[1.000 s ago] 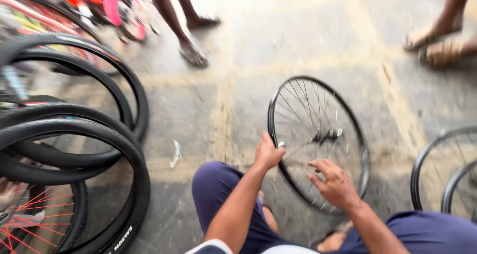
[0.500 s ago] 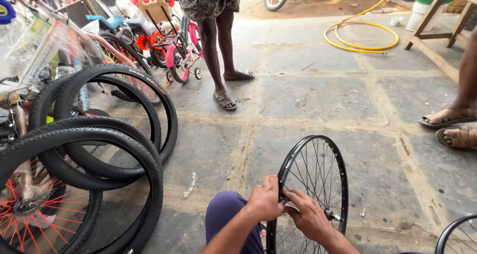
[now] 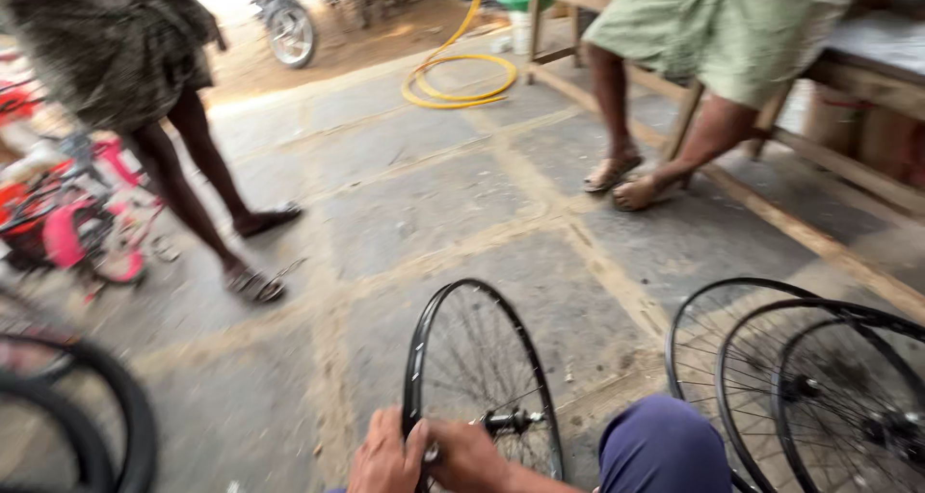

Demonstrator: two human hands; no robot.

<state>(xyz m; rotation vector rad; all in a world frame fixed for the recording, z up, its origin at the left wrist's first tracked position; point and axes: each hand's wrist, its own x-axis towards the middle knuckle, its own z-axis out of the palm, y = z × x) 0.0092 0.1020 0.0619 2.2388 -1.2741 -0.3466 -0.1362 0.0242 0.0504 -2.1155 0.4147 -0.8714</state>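
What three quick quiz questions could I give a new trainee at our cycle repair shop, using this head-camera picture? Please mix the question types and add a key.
1. True or false: both hands, the left hand and the right hand, grip the rim of the upright spoked wheel.
2. Which lies coiled on the floor in the background? A) a yellow hose B) a blue rope C) a red chain
3. Fill in: more bare wheels stand to the person's ____.

Key: 1 true; 2 A; 3 right.
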